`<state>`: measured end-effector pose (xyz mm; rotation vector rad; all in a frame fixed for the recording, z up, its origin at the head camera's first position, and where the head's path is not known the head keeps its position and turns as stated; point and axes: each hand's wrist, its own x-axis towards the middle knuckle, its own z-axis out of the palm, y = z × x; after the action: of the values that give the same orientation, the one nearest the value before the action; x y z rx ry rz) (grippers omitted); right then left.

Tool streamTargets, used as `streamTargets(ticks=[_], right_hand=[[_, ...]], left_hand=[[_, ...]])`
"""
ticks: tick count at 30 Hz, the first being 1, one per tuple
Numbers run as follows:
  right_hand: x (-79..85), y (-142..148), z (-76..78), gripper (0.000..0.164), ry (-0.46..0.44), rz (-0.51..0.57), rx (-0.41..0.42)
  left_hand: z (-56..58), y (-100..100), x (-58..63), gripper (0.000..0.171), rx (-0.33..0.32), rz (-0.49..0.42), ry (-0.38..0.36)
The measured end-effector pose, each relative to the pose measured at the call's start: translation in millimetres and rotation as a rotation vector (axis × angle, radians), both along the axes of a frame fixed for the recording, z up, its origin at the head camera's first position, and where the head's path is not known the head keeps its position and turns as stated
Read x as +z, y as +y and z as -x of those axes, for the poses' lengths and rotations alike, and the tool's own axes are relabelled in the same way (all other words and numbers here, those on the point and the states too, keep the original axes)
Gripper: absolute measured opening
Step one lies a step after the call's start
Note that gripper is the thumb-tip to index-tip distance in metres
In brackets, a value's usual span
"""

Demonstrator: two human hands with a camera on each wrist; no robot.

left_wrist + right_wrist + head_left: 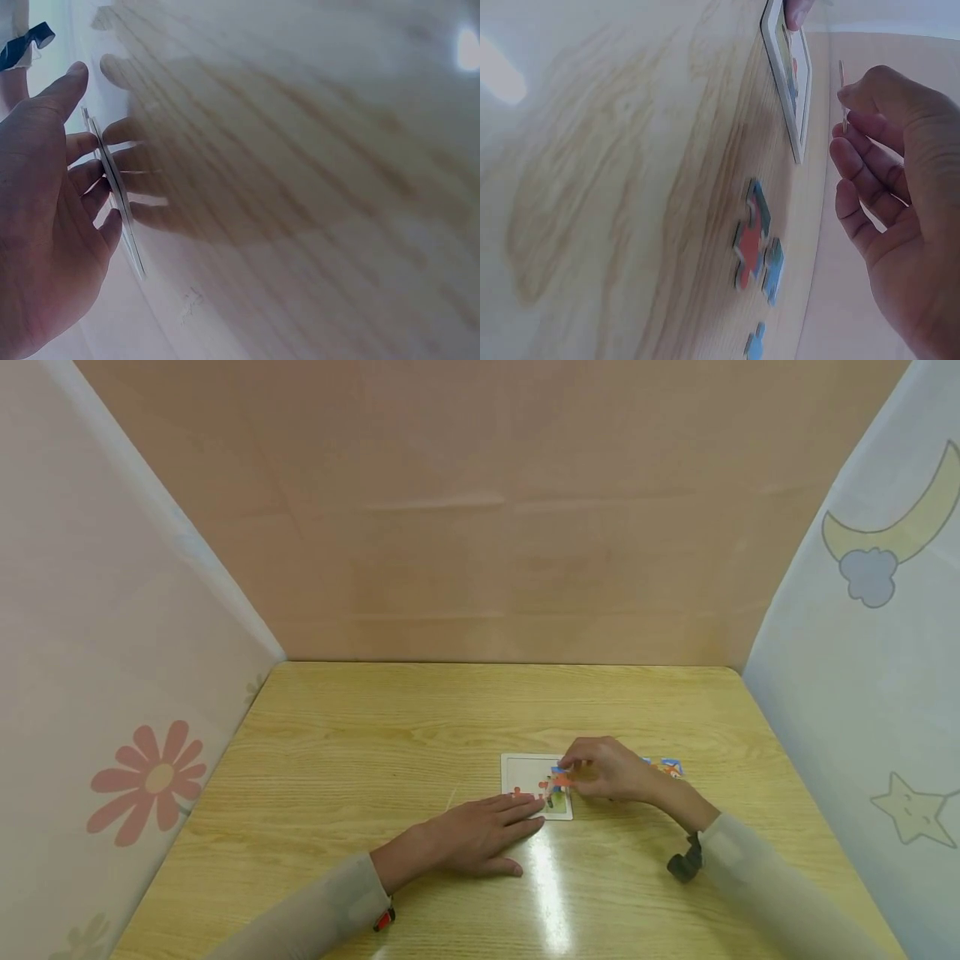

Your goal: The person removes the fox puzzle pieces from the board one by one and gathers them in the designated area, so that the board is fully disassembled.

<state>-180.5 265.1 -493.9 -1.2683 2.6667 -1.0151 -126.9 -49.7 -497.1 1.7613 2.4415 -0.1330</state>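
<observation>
A flat puzzle board [517, 766] with a white rim lies on the wooden table, its lower part partly filled with coloured pieces. My left hand [483, 833] rests on the board's lower left with fingers stretched out; in the left wrist view the fingertips touch the board's edge [120, 191]. Over the board's right side, my right hand [607, 768] pinches a puzzle piece [561, 777] between thumb and fingers. The right wrist view shows that piece [844, 97] edge-on, held above the table and apart from the board [801, 124].
Several loose puzzle pieces [670, 767] lie right of the board, partly hidden by the right hand; a red one [748, 244] shows in the right wrist view. Fabric walls [495, 527] stand around the wooden table [360, 727]. Straps circle both wrists.
</observation>
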Motion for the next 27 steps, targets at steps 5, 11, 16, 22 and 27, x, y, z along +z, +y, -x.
streamTargets(ticks=[5,11,16,22,27], right_hand=[[1.1,8,-4.8,0.02,0.025,-0.006,-0.018],[1.5,19,-8.2,0.02,0.055,-0.005,-0.033],[0.6,28,-11.5,0.021,0.07,0.001,-0.023],[-1.7,39,-16.3,0.024,0.115,0.022,-0.03],[-2.2,52,-20.9,0.029,0.107,0.029,-0.037]], left_hand=[[0.0,0,-0.7,0.074,-0.002,-0.003,-0.001],[0.3,-1,-1.2,0.074,0.003,0.0,-0.012],[0.4,-2,-1.3,0.075,0.001,0.002,-0.008],[1.3,-1,-3.1,0.075,-0.006,-0.004,0.007],[0.8,-1,-3.3,0.075,-0.009,-0.004,0.014]])
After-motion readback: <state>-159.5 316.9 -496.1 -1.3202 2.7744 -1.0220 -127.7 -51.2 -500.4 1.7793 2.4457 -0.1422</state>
